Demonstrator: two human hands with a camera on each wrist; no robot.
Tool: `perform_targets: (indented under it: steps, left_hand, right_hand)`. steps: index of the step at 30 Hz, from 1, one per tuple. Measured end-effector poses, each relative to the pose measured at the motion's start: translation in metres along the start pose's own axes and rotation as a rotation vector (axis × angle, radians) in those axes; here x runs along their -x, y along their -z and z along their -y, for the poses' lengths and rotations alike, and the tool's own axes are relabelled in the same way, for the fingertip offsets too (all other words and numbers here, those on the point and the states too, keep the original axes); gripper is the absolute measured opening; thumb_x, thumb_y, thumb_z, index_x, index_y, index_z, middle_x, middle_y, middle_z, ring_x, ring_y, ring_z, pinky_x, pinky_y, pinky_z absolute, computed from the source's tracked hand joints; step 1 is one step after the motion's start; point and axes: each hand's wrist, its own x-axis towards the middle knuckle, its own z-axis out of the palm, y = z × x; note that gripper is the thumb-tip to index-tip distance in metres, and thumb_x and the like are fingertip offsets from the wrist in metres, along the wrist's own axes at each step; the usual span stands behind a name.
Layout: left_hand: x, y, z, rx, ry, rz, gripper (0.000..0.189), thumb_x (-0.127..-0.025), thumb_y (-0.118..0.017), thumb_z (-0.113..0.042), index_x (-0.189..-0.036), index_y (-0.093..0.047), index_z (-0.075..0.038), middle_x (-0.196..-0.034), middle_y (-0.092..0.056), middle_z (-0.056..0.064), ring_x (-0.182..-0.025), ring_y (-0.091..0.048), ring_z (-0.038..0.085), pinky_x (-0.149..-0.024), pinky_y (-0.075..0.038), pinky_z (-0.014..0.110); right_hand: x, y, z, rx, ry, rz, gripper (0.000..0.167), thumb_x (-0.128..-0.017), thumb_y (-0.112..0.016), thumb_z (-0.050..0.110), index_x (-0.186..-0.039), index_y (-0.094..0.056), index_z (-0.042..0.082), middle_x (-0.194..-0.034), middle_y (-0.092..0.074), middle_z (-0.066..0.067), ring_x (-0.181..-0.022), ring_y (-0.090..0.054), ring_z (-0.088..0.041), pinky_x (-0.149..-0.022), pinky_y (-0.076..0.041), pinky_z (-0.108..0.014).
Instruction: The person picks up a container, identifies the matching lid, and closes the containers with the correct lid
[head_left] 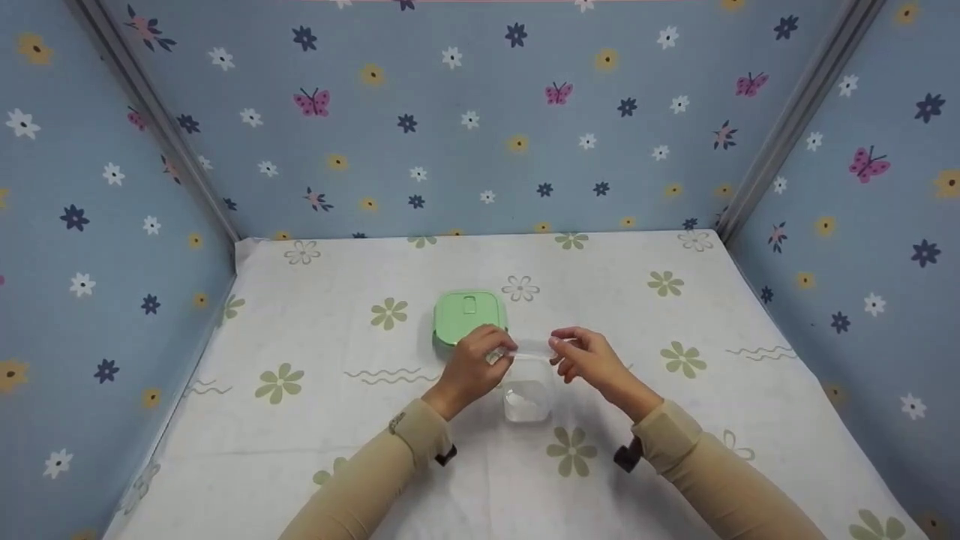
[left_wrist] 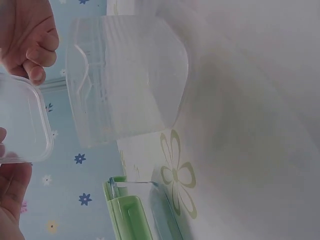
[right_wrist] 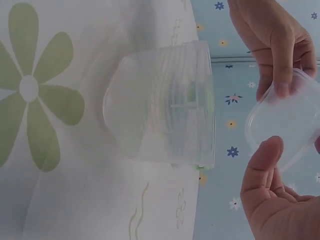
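My left hand (head_left: 476,364) and right hand (head_left: 592,364) pinch opposite sides of a thin, clear plastic lid (head_left: 531,354). In the right wrist view the lid (right_wrist: 287,117) has rounded corners and a raised rim, with thumbs on its near face. Upright on the cloth just in front of the hands stands a clear plastic container (head_left: 526,405), its top uncovered. Fine lines band its upper wall (right_wrist: 185,100) in the right wrist view. Beyond my left hand sits a lunch box (head_left: 470,316) with a green lid, partly hidden by that hand.
A white tablecloth (head_left: 337,435) with green flowers covers the table. Blue patterned panels (head_left: 465,150) rise at the back and both sides, joined by grey corner posts (head_left: 802,112). Dark wrist devices (head_left: 628,454) show below the sleeves.
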Motion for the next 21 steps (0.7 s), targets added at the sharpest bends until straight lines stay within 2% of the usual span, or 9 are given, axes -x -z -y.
perform_targets:
  steps: [4,12,17,21]
  left_hand:
    - [0.0012,-0.0005,-0.0013,-0.016,0.010,0.029,0.016,-0.084,-0.077,0.008,-0.091,-0.075,-0.006,-0.092,-0.074,0.008,-0.089,-0.072,0.022,-0.084,-0.062,0.037]
    - [0.0030,0.0001,-0.0038,-0.027,0.057,0.129,0.018,-0.085,-0.081,0.005,-0.096,-0.075,-0.008,-0.100,-0.075,0.006,-0.098,-0.072,0.021,-0.092,-0.062,0.037]
    - [0.0049,0.0010,-0.0036,-0.004,0.082,0.211,0.026,-0.084,-0.085,0.001,-0.107,-0.074,-0.006,-0.113,-0.073,0.009,-0.111,-0.069,0.025,-0.101,-0.060,0.040]
    - [0.0054,0.0025,-0.0023,0.038,0.111,0.293,0.041,-0.086,-0.091,-0.009,-0.122,-0.071,-0.005,-0.126,-0.069,0.010,-0.123,-0.065,0.026,-0.109,-0.056,0.042]
  right_hand:
    - [0.0002,-0.0003,0.0013,-0.102,-0.048,-0.014,0.047,-0.108,-0.065,0.019,-0.141,-0.056,-0.013,-0.088,-0.068,-0.004,-0.070,-0.064,-0.011,-0.064,-0.058,-0.023]
    - [-0.0003,0.0017,-0.0002,-0.230,-0.094,-0.044,0.039,-0.102,-0.065,0.006,-0.137,-0.059,-0.010,-0.086,-0.065,-0.005,-0.068,-0.063,-0.013,-0.065,-0.060,-0.024]
    - [-0.0010,0.0024,-0.0019,-0.303,-0.097,-0.049,0.039,-0.097,-0.065,-0.002,-0.134,-0.059,-0.010,-0.081,-0.064,0.000,-0.066,-0.061,-0.012,-0.064,-0.060,-0.024]
    - [-0.0005,0.0034,-0.0029,-0.317,-0.089,-0.043,0.038,-0.096,-0.063,-0.005,-0.133,-0.060,-0.010,-0.081,-0.064,0.001,-0.065,-0.061,-0.011,-0.064,-0.059,-0.024]
